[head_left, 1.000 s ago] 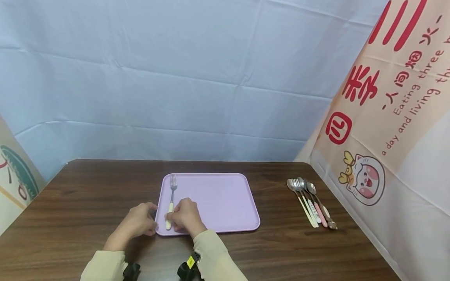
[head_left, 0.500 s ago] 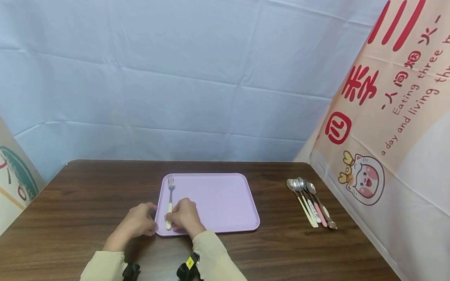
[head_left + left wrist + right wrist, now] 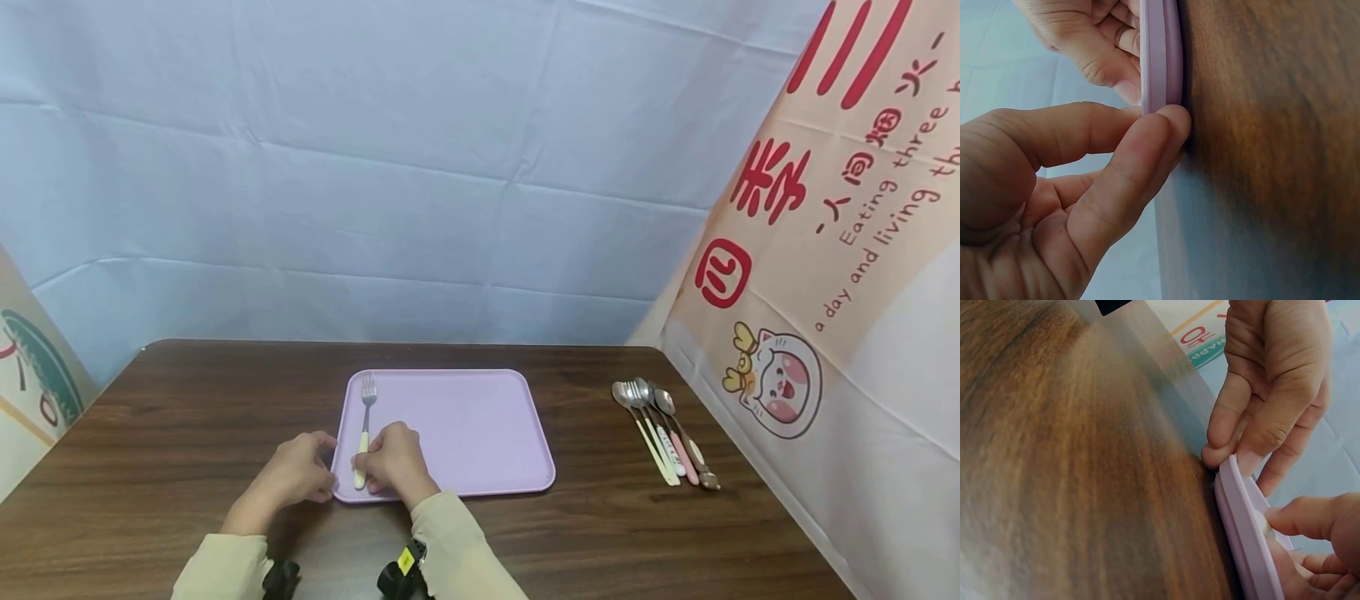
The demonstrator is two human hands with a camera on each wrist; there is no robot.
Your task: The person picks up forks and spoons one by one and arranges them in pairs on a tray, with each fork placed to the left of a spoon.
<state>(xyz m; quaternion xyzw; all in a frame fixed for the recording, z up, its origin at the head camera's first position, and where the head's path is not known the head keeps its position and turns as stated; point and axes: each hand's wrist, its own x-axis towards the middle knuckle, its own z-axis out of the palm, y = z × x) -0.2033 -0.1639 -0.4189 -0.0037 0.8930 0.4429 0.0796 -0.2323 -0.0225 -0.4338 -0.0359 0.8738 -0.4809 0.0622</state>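
Observation:
A fork (image 3: 364, 429) with a pale yellow handle and metal tines lies lengthwise along the left side of a lilac rectangular tray (image 3: 465, 429), tines toward the far rim. My right hand (image 3: 397, 458) pinches the lower part of its handle between thumb and fingers. In the right wrist view, the right thumb and fingertips (image 3: 1279, 519) meet at the handle's end, just inside the rim. My left hand (image 3: 292, 471) holds the tray's left edge near the front corner. The left wrist view shows left fingertips (image 3: 1141, 140) on both sides of that rim.
To the right of the tray, several spoons and forks (image 3: 660, 433) lie bunched on the dark wooden table (image 3: 600, 542). A light blue cloth (image 3: 375, 167) hangs behind the table, and a printed cloth (image 3: 810, 333) hangs along its right side.
The fork's tines swing slightly left, then partly back to the right, while my right hand stays on the handle. My left hand and the tray hold their places.

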